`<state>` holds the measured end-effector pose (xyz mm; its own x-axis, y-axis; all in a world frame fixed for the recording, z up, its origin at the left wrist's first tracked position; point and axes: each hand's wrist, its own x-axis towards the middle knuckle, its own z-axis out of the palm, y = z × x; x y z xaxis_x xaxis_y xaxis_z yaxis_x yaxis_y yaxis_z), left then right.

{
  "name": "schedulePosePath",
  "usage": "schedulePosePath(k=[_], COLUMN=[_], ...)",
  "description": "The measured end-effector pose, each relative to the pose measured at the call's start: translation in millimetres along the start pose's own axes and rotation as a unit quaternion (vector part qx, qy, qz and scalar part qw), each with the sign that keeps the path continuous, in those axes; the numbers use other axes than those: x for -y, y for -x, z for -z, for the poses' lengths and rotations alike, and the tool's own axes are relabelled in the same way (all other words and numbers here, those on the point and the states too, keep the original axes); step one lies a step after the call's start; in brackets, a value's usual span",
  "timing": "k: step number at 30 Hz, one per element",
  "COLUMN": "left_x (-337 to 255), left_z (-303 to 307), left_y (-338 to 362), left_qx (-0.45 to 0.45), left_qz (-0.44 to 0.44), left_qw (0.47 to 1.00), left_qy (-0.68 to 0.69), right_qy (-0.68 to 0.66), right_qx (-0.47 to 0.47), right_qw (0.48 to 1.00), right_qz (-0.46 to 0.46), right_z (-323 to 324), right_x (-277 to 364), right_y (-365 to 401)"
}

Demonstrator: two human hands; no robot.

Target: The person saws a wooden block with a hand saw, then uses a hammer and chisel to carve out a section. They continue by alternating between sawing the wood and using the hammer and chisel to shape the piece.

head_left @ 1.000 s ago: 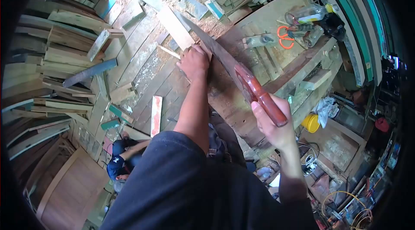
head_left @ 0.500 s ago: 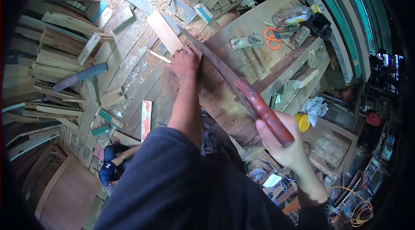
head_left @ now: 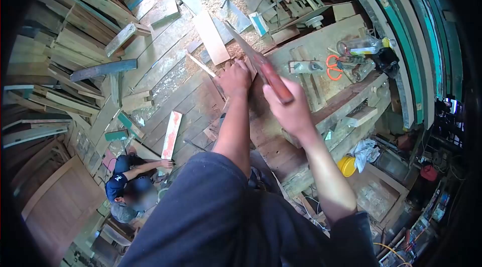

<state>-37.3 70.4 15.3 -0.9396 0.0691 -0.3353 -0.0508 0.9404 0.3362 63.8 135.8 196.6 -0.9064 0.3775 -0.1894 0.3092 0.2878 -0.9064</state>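
Note:
My right hand (head_left: pixel 291 104) is wrapped round the red-brown wooden handle of a handsaw (head_left: pixel 266 69). The blade slants up and left, past the fingers of my left hand (head_left: pixel 235 77). That left hand presses down on a piece of wood at the bench edge, its fingers bent over it; the part beneath the fingers is hidden. Just beyond the fingertips lies a pale board (head_left: pixel 211 37). A thin light stick (head_left: pixel 201 64) reaches toward my left thumb.
On the workbench (head_left: pixel 341 26) lie a wooden block plane (head_left: pixel 306 67), orange-handled scissors (head_left: pixel 334 67) and bottles (head_left: pixel 357 46). Stacked boards (head_left: pixel 75 51) fill the left side. Another person (head_left: pixel 118 181) crouches at the lower left, reaching toward a red-and-white board (head_left: pixel 171 134).
My right hand and the saw have moved forward and left, closer to my left hand. The view has shifted. The other person's arm now reaches to the red-and-white board.

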Motion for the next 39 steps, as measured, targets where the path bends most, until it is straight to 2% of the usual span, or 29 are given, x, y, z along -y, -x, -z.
schedulePosePath(k=[1, 3, 8, 13, 14, 16, 19, 22, 24, 27, 28, 32, 33, 35, 36, 39], left_x=[1, 0, 1, 1, 2, 2, 3, 2, -2, 1, 0, -1, -1, 1, 1, 3], left_z=[1, 2, -2, -1, -2, -2, -2, 0, 3, -2, -3, -4, -5, -8, -9, -7], left_y=[2, 5, 2, 3, 3, 4, 3, 3, 5, 4, 3, 3, 2, 0, -1, 3], left_qx=[0.019, 0.018, 0.009, 0.006, -0.001, -0.02, -0.016, -0.008, 0.003, -0.02, -0.006, -0.007, -0.004, -0.007, -0.004, -0.006], left_qz=[0.003, 0.0, -0.001, -0.005, -0.014, -0.026, -0.024, -0.007, 0.012, -0.015, 0.008, 0.004, 0.005, -0.006, -0.001, -0.013], left_qw=[1.0, 1.0, 1.0, 1.0, 1.0, 0.999, 1.0, 1.0, 1.0, 1.0, 1.0, 1.0, 1.0, 1.0, 1.0, 0.999], left_qy=[0.0, 0.002, -0.005, -0.009, -0.012, -0.025, -0.012, -0.006, 0.007, 0.009, -0.001, -0.012, -0.011, -0.028, -0.03, -0.033], right_qy=[0.004, 0.012, 0.041, 0.015, -0.008, 0.033, 0.006, 0.006, -0.013, 0.009, 0.009, 0.033, 0.073, 0.035, 0.036, 0.028], right_qx=[-0.001, 0.029, 0.023, -0.004, 0.0, 0.009, -0.003, -0.032, -0.044, -0.02, -0.008, 0.016, 0.015, 0.027, 0.032, -0.013], right_qw=[1.0, 0.996, 0.992, 0.995, 0.989, 0.997, 0.999, 0.997, 0.999, 1.0, 0.999, 0.994, 0.993, 0.98, 0.98, 0.996], right_qz=[-0.001, -0.086, -0.115, -0.103, -0.15, -0.066, 0.038, 0.065, -0.005, -0.02, -0.034, -0.102, -0.088, -0.192, -0.195, -0.08], right_z=[9, 31, 50, 43, 39, 24, -14, -15, 0, 14, 19, 50, 56, 62, 61, 39], right_x=[9, 35, 57, 33, 32, 8, -30, -29, -24, -3, 9, 65, 76, 90, 84, 32], right_y=[16, 48, 108, 117, 106, 75, 30, 24, 30, 59, 74, 138, 150, 161, 156, 116])
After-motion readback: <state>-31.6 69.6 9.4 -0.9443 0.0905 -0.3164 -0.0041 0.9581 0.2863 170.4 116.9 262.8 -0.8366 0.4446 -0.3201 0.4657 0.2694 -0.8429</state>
